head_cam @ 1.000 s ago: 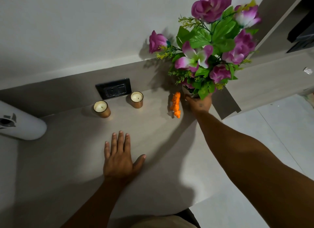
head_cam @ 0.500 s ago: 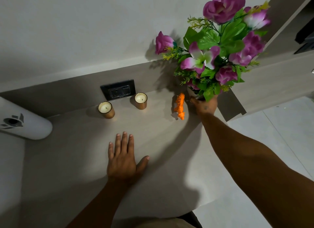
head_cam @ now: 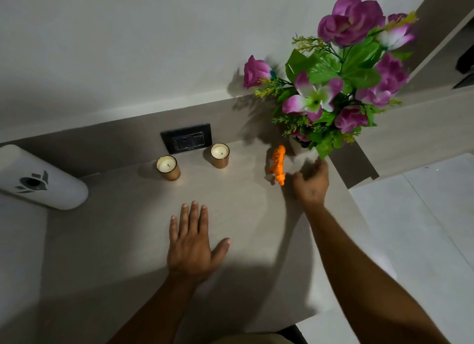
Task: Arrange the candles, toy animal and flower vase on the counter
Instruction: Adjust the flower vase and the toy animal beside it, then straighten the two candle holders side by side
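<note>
Flower vase [head_cam: 297, 146] is standing at the back right corner of the worktop [head_cam: 243, 210], its small base mostly hidden under a wide, heavy-looking bouquet, so it is looking top-heavy and close to the edge. The right hand [head_cam: 311, 183] is hovering just in front of it with fingers [head_cam: 319, 165] loosely open, gripping nothing; a careless brush could be tipping the vase or knocking the orange toy animal [head_cam: 278, 165] lying just beside it. The left hand [head_cam: 191, 243] is resting flat and open on the worktop. The two candles [head_cam: 168, 167] are sitting near the wall, well apart from both hands.
</note>
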Demonstrator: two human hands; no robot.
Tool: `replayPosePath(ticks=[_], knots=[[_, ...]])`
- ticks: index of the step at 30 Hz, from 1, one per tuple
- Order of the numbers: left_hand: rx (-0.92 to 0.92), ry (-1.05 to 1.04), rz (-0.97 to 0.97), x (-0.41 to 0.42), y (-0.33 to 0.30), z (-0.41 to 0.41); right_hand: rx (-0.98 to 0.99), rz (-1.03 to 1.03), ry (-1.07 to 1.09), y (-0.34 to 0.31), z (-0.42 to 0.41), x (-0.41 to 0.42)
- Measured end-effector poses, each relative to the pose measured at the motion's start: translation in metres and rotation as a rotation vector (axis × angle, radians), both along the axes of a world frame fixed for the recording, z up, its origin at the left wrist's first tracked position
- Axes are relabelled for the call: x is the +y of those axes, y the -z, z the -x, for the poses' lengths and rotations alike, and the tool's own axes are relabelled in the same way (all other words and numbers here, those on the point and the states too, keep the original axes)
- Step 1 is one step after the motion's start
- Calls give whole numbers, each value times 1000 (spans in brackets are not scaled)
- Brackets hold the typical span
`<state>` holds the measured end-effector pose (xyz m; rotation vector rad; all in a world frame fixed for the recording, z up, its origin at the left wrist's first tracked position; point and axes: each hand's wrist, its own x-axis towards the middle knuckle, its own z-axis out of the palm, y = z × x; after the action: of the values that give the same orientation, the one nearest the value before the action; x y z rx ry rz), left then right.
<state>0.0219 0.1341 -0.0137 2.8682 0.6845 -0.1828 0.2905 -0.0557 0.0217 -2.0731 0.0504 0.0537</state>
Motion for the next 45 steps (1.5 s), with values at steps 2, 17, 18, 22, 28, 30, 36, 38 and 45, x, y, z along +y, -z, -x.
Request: replayPosePath(ticks=[2, 17, 18, 22, 28, 30, 36, 38, 45], knots=[[6, -1, -3, 0, 1, -1, -54, 74, -252, 4, 33, -11], [52, -2, -23, -1, -6, -3, -243, 298, -604, 0, 28, 31], [45, -1, -20, -1, -6, -3, -248, 292, -601, 0, 29, 35], [27, -2, -9, -1, -4, -2, -235, 295, -580, -2, 28, 47], [30, 0, 1, 0, -2, -3, -131, 354, -574, -1, 25, 50], [19, 1, -1, 0, -2, -2, -130, 378, -569, -1, 29, 46], [12, 7, -6, 1, 1, 0, -391, 451, -490, 2, 89, 36], [7, 6, -5, 5, 2, 2, -415, 453, -642, 10, 123, 39], [-3, -101, -16, 37, 2, 13, -294, 765, -896, 34, 159, 63]])
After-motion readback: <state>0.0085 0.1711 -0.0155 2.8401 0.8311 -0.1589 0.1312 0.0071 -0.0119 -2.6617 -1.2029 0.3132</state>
